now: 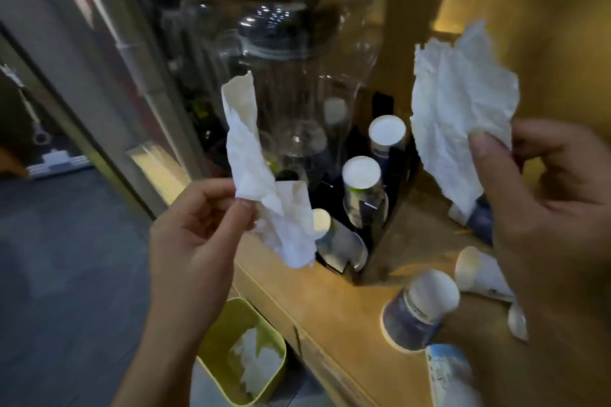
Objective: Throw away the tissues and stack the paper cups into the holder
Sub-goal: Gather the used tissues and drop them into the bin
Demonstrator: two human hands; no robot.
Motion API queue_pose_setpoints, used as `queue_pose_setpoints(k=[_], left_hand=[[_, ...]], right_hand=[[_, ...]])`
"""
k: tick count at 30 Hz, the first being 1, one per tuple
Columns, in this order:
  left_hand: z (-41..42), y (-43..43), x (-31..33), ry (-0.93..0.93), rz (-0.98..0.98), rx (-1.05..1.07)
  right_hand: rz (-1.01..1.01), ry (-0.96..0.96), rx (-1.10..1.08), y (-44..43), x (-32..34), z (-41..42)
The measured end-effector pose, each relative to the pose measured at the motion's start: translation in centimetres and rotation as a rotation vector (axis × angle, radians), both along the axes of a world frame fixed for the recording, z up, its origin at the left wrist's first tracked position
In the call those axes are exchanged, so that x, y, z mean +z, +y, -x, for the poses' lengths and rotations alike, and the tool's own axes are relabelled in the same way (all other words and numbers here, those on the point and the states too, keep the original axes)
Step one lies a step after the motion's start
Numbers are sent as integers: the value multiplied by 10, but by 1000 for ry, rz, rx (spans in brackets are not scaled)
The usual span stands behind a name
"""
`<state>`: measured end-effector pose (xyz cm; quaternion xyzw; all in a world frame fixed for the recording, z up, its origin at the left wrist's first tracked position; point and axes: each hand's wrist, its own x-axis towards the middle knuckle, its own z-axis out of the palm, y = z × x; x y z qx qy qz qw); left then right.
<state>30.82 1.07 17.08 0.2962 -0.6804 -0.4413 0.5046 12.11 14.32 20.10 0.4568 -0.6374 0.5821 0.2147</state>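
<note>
My left hand [195,241] pinches a long crumpled white tissue [261,175] in the air, above the counter's front edge. My right hand [542,208] holds a wider crumpled tissue [459,112] up at the right. A black cup holder [373,235] on the wooden counter [330,307] carries three stacks of upturned paper cups [362,185]. Loose paper cups lie on the counter at the lower right: a blue one upside down [418,311], a white one on its side [479,271], another at the bottom edge [446,373]. A yellow-green bin [215,347] on the floor below my left hand holds white tissues.
A large clear water bottle [287,59] stands behind the holder. Another cup [476,211] rests on the counter under the right tissue. A metal-framed door or cabinet [109,76] rises at the left, with grey floor [66,258] beneath.
</note>
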Motion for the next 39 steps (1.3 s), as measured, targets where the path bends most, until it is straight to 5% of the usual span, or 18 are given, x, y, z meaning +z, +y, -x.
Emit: queue_pose_setpoints(k=[10,17,29,36,39], left_hand=[[-130,-71,-45,-79,-176,243],[-183,-101,-112,-207,-345,333],[-174,-118,-330,-355,-1008,412],[-147,-128,-484,-677,-1160,438],[-138,-128,-541,-644,-1246,436]], right_hand=[[-24,240,362,-141,-37,-134],[-243,204,554,-207,-102,-195],[-960,-381,486,-232,-352,-200],[-1212,-496,423,-234,-499,-192],[-1333,-459,428,-231,-551,-185]])
